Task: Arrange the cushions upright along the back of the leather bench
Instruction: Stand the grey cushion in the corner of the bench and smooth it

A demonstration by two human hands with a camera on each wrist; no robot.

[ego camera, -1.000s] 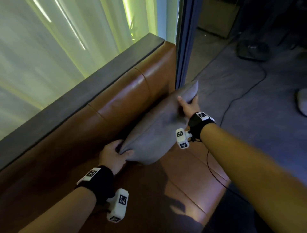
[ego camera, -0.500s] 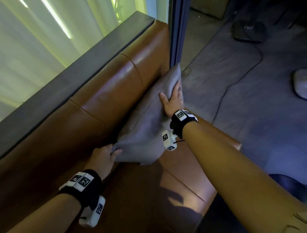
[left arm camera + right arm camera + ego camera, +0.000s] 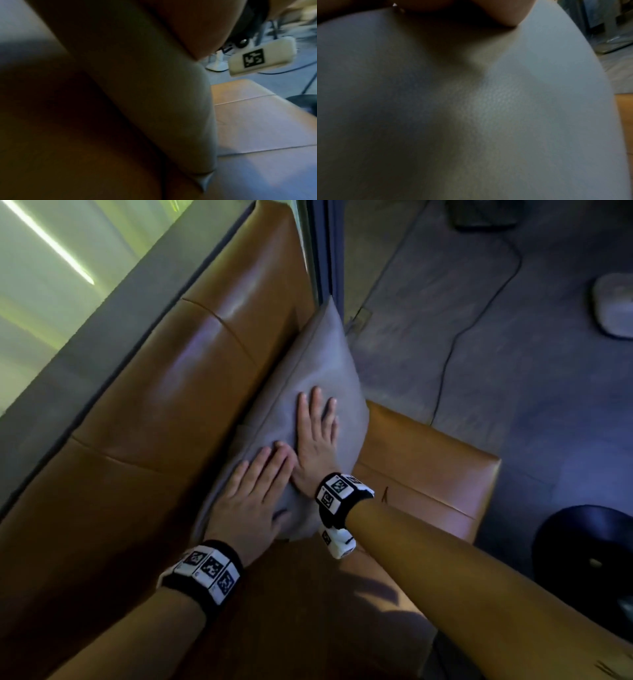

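Note:
A grey cushion (image 3: 318, 364) stands upright against the backrest of the brown leather bench (image 3: 178, 392), at the bench's far end. My left hand (image 3: 257, 491) lies flat on the cushion's lower front, fingers straight. My right hand (image 3: 317, 436) presses flat on its middle, fingers spread. In the left wrist view the cushion (image 3: 154, 94) leans on the backrest with its lower corner on the seat (image 3: 257, 121). The right wrist view is filled by the cushion's grey face (image 3: 488, 108). No other cushion is in view.
A dark ledge (image 3: 102, 320) with a pale curtain behind tops the backrest. A dark post (image 3: 325, 248) stands at the bench's end. On the grey floor lie a cable (image 3: 445, 354), a pale object (image 3: 613, 306) and a round black base (image 3: 589, 559).
Both hands let go of the cushion's edges and now lie flat on its front. The cushion went from tilted and held to standing against the backrest.

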